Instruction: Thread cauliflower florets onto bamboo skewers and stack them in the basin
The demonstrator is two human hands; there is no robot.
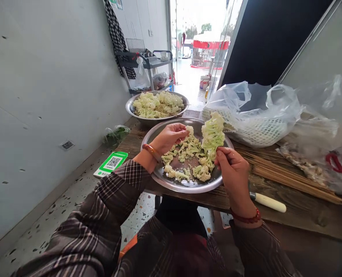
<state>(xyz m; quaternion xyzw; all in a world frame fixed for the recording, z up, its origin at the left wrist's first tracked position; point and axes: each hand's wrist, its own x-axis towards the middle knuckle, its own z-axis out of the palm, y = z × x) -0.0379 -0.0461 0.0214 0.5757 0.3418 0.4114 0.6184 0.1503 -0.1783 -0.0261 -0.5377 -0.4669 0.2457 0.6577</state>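
Observation:
My right hand [232,167] is closed round the lower end of an upright stack of cauliflower florets [213,132]. The stack looks threaded on a skewer, though the stick itself is hidden. My left hand [173,135], with a bangle at its wrist, pinches a small cauliflower floret [189,130] just left of the stack. Both hands are over a wide metal basin [173,187], where loose cauliflower pieces [188,150] lie scattered on the bottom.
Behind stands a second metal basin [130,109] heaped with cauliflower [147,104] and sticks. To the right are bamboo skewers [292,177], a knife with a pale handle [270,202] and a bagged white basket [257,129]. A green QR-code sign [113,162] is left of the wooden table [309,215].

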